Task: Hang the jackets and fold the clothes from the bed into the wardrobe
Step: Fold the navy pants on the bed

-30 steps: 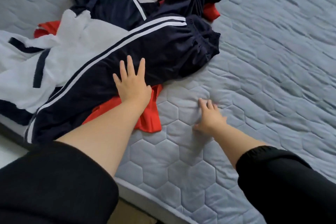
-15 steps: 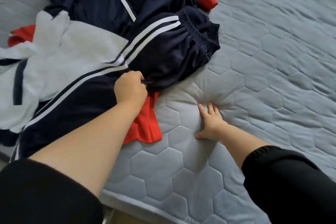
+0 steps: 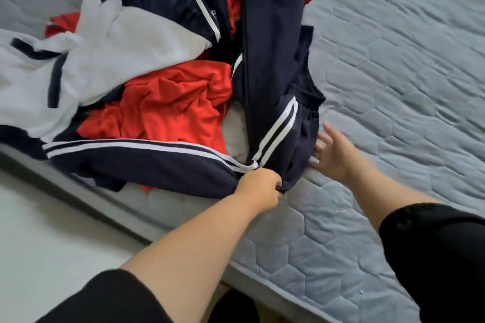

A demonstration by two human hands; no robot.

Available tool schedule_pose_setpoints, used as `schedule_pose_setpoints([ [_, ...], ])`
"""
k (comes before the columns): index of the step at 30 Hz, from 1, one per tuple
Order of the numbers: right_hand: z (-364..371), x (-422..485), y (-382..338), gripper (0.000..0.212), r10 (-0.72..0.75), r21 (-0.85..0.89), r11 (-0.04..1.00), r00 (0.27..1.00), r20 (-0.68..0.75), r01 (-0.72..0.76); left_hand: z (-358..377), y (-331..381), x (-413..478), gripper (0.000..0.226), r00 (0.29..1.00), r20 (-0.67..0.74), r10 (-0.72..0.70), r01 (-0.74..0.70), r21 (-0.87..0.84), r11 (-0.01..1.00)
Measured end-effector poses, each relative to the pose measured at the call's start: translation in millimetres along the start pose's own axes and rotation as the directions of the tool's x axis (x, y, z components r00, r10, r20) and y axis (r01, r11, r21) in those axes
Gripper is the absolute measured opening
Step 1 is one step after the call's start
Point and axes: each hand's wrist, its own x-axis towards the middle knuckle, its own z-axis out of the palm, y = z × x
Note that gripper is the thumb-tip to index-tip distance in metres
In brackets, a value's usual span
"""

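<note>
Your left hand (image 3: 259,186) clenching navy trousers (image 3: 273,102) at frame centre, your right hand (image 3: 334,155) spread open beside them, mattress (image 3: 393,60) beneath

A bedroom in a home. A bed (image 3: 380,81) with a grey-blue quilted mattress cover stitched in hexagons fills most of the view. A loose heap of clothes (image 3: 162,81), navy, white and red, lies on the bed. Beside the bed's near edge runs a pale floor (image 3: 47,238).
</note>
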Motion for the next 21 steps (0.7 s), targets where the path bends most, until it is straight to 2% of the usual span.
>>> schedule_pose_setpoints([
  [2,2.3,-20.4,18.9,0.035,0.016,-0.100,0.995,0.999,0.033,-0.012,10.5,19.3,-14.0,0.018,0.996,0.064,0.056,-0.054,-0.036,0.998],
  [3,4.7,-27.0,27.4,0.033,-0.009,-0.116,0.993,1.000,0.003,0.009,14.2,28.2,-21.6,0.019,0.993,0.081,0.080,-0.077,-0.050,0.996],
  [6,8.4,-54.3,38.4,0.041,-0.149,-0.082,0.988,0.967,-0.208,0.134,19.2,47.4,-42.9,0.023,0.990,0.092,0.102,-0.096,-0.073,0.993],
  [10,-13.2,-108.0,46.5,0.043,-0.180,-0.177,0.973,0.964,-0.197,0.145,12.6,61.5,-73.7,0.030,0.989,0.130,0.077,-0.066,-0.087,0.994],
  [12,-26.8,-131.5,55.4,0.041,-0.191,-0.258,0.956,0.964,-0.183,0.140,6.7,65.1,-85.1,0.032,0.999,0.035,-0.008,0.014,-0.161,0.987],
  [15,-51.8,-173.9,64.1,0.044,-0.234,-0.316,0.934,0.953,-0.193,0.165,0.0,87.2,-103.7,0.031,0.954,-0.260,-0.147,0.092,-0.214,0.972],
  [18,-77.8,-215.8,66.4,0.043,-0.290,-0.265,0.937,0.929,-0.229,0.228,1.2,121.5,-119.2,0.036,0.933,-0.346,-0.096,0.011,-0.240,0.971],
  [21,-103.9,-258.4,65.5,0.022,-0.331,-0.123,0.942,0.926,-0.183,0.312,7.6,158.4,-134.2,0.038,0.914,-0.404,0.044,-0.138,-0.206,0.969],
])
